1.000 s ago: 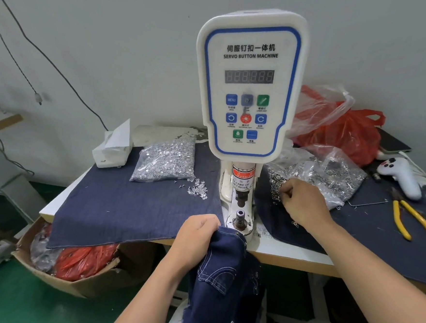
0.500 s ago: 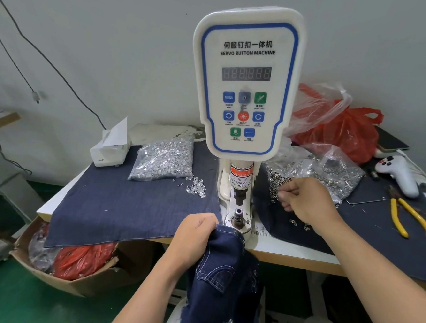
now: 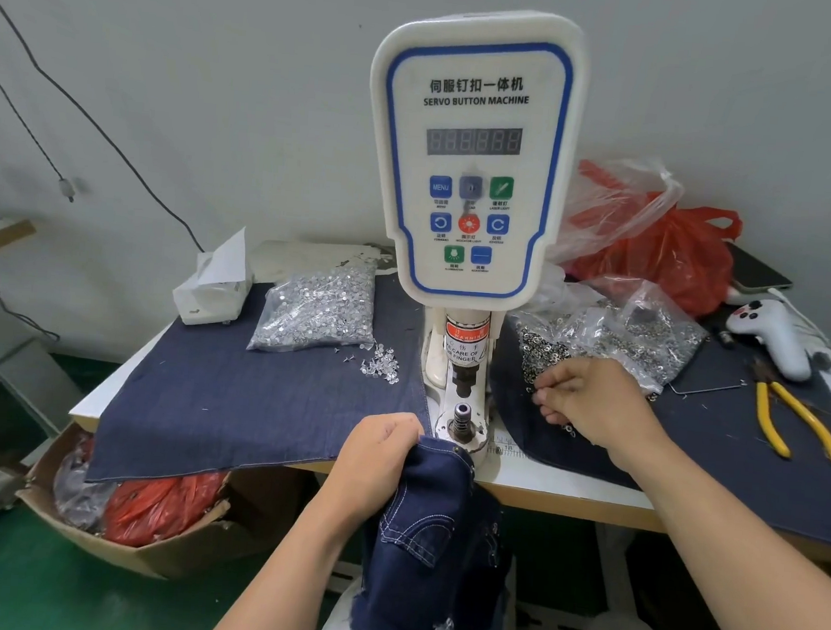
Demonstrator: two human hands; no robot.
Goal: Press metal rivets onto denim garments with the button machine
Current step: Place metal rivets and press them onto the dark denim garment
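The white servo button machine (image 3: 473,161) stands at the table's middle, its lower die (image 3: 463,416) bare. My left hand (image 3: 379,452) grips a dark denim garment (image 3: 430,527) at the table's front edge, just in front of the die; the rest hangs below the table. A small rivet shows on the garment's top corner. My right hand (image 3: 589,400) rests to the right of the machine, fingertips curled at the edge of a pile of metal rings (image 3: 543,353). Whether it pinches a ring is hidden.
A clear bag of silver rivets (image 3: 315,308) and a few loose studs (image 3: 380,369) lie left on denim cloth (image 3: 230,400). Yellow pliers (image 3: 794,420), a white controller (image 3: 775,340) and red bags (image 3: 668,253) are at right. A cardboard box (image 3: 109,515) sits below left.
My right hand drew slightly back from the ring pile toward me, fingers curling together. The left hand stays put on the garment.
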